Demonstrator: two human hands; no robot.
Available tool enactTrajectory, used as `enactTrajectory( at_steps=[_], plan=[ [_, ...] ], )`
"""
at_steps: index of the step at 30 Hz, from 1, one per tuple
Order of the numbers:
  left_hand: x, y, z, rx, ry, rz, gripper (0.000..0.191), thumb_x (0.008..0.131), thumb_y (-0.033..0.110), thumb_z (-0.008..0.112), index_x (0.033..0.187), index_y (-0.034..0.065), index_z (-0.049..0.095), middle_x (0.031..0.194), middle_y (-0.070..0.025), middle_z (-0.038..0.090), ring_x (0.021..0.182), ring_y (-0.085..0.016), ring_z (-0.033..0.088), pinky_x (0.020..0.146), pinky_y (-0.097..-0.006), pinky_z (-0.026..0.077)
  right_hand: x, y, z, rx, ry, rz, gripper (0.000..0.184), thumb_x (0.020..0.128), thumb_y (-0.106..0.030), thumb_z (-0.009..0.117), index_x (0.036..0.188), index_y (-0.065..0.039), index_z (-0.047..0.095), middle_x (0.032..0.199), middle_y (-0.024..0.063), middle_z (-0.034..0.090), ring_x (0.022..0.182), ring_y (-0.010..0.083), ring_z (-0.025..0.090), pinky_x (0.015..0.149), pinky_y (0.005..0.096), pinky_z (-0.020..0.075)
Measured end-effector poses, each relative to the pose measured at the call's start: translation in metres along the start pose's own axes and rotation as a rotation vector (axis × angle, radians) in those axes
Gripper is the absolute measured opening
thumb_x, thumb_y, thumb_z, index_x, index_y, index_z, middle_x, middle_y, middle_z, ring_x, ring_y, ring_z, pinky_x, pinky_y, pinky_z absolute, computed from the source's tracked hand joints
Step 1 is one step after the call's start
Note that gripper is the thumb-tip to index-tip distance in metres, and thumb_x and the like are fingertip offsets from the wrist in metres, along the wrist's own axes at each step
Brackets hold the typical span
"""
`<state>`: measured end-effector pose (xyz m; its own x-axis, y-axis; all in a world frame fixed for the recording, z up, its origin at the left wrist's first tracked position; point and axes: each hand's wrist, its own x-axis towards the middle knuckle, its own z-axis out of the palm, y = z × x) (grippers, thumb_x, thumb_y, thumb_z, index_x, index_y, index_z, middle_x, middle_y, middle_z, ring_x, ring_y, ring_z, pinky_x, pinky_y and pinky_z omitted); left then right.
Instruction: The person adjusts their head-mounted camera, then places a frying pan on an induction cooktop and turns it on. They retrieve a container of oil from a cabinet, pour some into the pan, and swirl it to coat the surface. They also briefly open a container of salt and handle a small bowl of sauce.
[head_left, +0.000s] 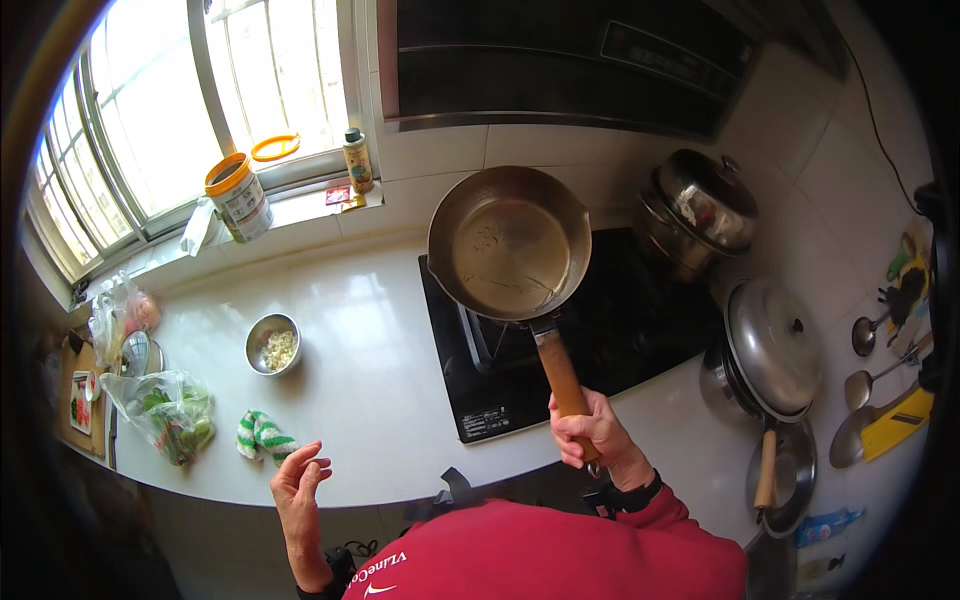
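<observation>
My right hand (592, 435) grips the wooden handle (564, 375) of a deep frying pan (511, 251). The pan is above the black gas hob (480, 405), and its inner bottom looks wet and shiny; whether it touches the burner I cannot tell. My left hand (300, 480) is raised at the counter's front edge, fingers curled and apart, with nothing in it. A green and white striped cloth (262, 437) lies just beyond its fingertips. Further back stands a small metal bowl (257, 367) with chopped pale pieces, perhaps garlic (279, 350).
Bagged leafy vegetables (169, 420) and a cutting board (94, 442) are at the left. On the sill stand an orange-rimmed tub (240, 199) and a bottle (358, 161). Lidded steel pots (701, 217), (776, 345) stand right, near a second pan (795, 480) and hanging ladles (864, 336).
</observation>
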<state>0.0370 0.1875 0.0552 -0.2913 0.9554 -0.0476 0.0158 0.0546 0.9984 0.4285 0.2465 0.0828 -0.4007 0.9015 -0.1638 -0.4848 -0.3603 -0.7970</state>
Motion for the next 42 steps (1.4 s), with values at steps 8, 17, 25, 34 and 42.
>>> enactTrajectory(
  at_steps=[8, 17, 25, 34, 42],
  plan=[
    [-0.001, -0.015, 0.006, -0.055, 0.009, -0.029, 0.025, 0.092, 0.007, 0.054, 0.114, -0.0032, 0.061, 0.113, -0.012, 0.064, 0.09, -0.015, 0.063, 0.078, -0.0291, 0.054, -0.021, -0.063, 0.0, -0.331, 0.23, 0.056, 0.022, 0.083, 0.0, 0.059, 0.102, 0.003, 0.046, 0.06, 0.0067, 0.049, 0.041, 0.0127, 0.049, 0.035, 0.0285, 0.043],
    [0.01, -0.029, 0.021, -0.089, -0.06, -0.05, 0.025, 0.092, 0.006, 0.055, 0.114, -0.0036, 0.061, 0.113, -0.0119, 0.063, 0.091, -0.016, 0.063, 0.078, -0.0292, 0.054, -0.053, -0.093, 0.0, -0.356, 0.315, 0.169, 0.021, 0.084, -0.001, 0.058, 0.101, 0.003, 0.047, 0.063, 0.0075, 0.05, 0.042, 0.0128, 0.049, 0.035, 0.0289, 0.0427],
    [0.012, -0.023, 0.03, -0.06, -0.103, -0.026, 0.025, 0.091, 0.004, 0.055, 0.115, -0.0036, 0.06, 0.116, -0.0132, 0.062, 0.093, -0.018, 0.064, 0.079, -0.0293, 0.054, -0.062, -0.083, -0.006, 0.221, 0.141, 0.247, 0.02, 0.088, -0.005, 0.052, 0.104, 0.004, 0.048, 0.066, 0.0055, 0.047, 0.042, 0.0106, 0.046, 0.034, 0.0255, 0.0421],
    [-0.007, -0.001, 0.025, 0.06, -0.024, -0.02, 0.027, 0.092, 0.009, 0.056, 0.115, -0.0046, 0.06, 0.115, -0.0137, 0.063, 0.091, -0.018, 0.063, 0.078, -0.0299, 0.055, -0.048, -0.037, -0.016, 0.581, -0.057, 0.275, 0.022, 0.087, -0.004, 0.049, 0.107, 0.004, 0.048, 0.066, 0.0043, 0.044, 0.042, 0.0084, 0.042, 0.033, 0.0227, 0.0417],
    [-0.034, 0.036, -0.045, 0.246, 0.229, 0.04, 0.024, 0.092, 0.002, 0.052, 0.114, -0.0021, 0.06, 0.12, -0.0122, 0.06, 0.089, -0.015, 0.062, 0.076, -0.0268, 0.053, -0.021, -0.005, -0.024, 0.321, -0.188, 0.197, 0.022, 0.084, -0.001, 0.053, 0.106, 0.0, 0.048, 0.064, 0.0057, 0.044, 0.043, 0.0106, 0.046, 0.035, 0.0258, 0.0425]
  ],
)
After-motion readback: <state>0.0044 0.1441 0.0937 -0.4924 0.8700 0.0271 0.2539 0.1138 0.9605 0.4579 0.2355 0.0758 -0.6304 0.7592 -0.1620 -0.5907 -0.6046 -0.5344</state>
